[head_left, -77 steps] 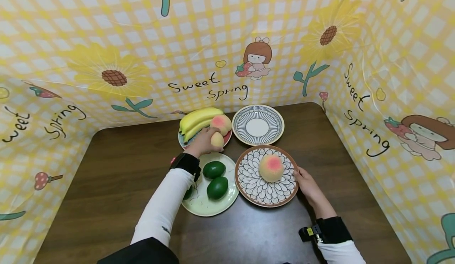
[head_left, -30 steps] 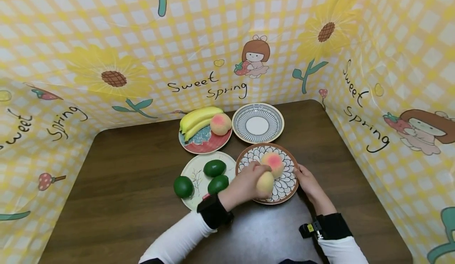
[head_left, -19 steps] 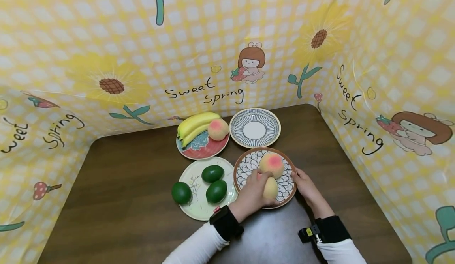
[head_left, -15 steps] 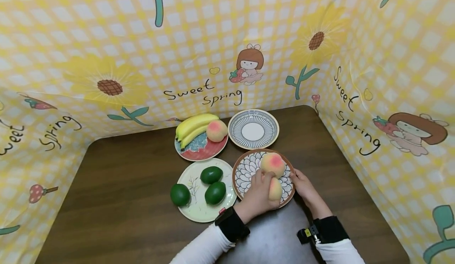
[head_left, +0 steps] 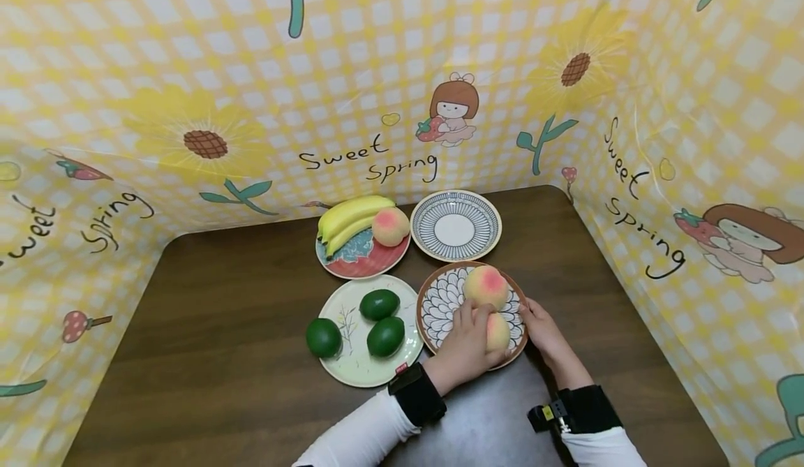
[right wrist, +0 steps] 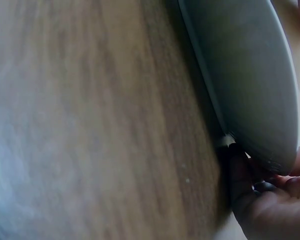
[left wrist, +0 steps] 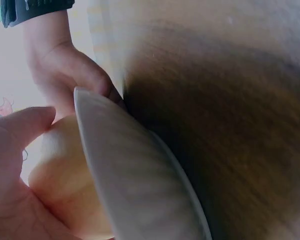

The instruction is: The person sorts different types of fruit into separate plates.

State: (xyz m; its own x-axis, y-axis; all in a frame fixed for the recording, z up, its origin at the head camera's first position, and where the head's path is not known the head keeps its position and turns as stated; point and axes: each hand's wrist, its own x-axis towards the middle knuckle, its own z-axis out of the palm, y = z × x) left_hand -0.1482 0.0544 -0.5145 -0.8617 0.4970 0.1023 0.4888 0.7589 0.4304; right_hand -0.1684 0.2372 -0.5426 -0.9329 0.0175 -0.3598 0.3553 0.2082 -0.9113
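My left hand [head_left: 476, 324] grips a small peach [head_left: 498, 331] and holds it on the near side of a brown-rimmed petal plate [head_left: 440, 306]. A larger peach [head_left: 485, 287] lies on the same plate just behind it. My right hand [head_left: 534, 313] holds the plate's right rim. In the left wrist view the plate's pale underside [left wrist: 140, 175] fills the middle, with the small peach [left wrist: 65, 180] against my left hand's thumb [left wrist: 15, 130] and the right hand [left wrist: 65, 70] beyond. The right wrist view shows the plate's underside [right wrist: 245, 75] and my right fingers [right wrist: 260, 200] at its edge.
A red plate [head_left: 370, 263] at the back carries bananas [head_left: 352, 214] and a peach [head_left: 390, 226]. Beside it stands a striped plate [head_left: 456, 226]. A pale green plate [head_left: 352, 366] bears three green avocados [head_left: 379, 304]. Yellow checked cloth walls enclose the brown table [head_left: 220, 327].
My left hand carried the small peach from the red plate across to the petal plate and lowered it beside the larger peach. The right hand stayed at the plate's rim.
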